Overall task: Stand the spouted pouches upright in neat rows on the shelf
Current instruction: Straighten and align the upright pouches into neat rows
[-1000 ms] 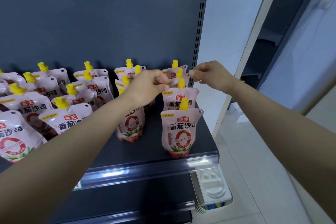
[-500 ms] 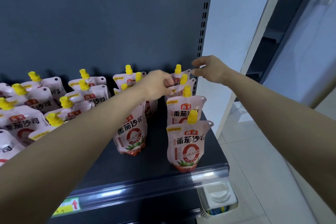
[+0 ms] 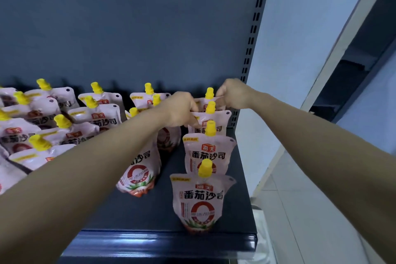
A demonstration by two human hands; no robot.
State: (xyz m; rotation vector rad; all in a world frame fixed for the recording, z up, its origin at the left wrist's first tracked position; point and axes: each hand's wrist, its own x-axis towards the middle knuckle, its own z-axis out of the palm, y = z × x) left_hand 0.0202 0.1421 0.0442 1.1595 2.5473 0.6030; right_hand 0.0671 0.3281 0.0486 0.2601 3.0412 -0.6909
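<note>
Dark grey shelving filled the head view: a back panel [image 3: 128, 28] with a slotted upright [image 3: 255, 28] at its right edge, a pale wall and tiled floor beyond. On the shelf [image 3: 235, 210] stood the spouted pouches, pink with yellow caps.

At the right end four stood upright in a file running front to back. The front pouch [image 3: 201, 197] was near the shelf lip, and the rearmost pouch [image 3: 209, 94] was close to the back panel. Both arms reached to that rearmost one. The right hand [image 3: 233, 93] had its grip pinched on the pouch's top right corner. The left hand [image 3: 182, 109] had its fingers curled at the top left corner, apparently of the same pouch, though the one just in front overlapped there.

The step in hand looked like squaring the back pouch of the right file. The next move would call for a light release so it does not tip against its neighbour. After that, attention belongs to the middle file [image 3: 139, 169], partly hidden by the left forearm, and to the leaning pouches [image 3: 32, 118] at the left, which tilted and overlapped rather than standing in rows.

Every cap was on. The contents could not be seen, but the rounded bodies suggested full pouches that would stand on their bases.
</note>
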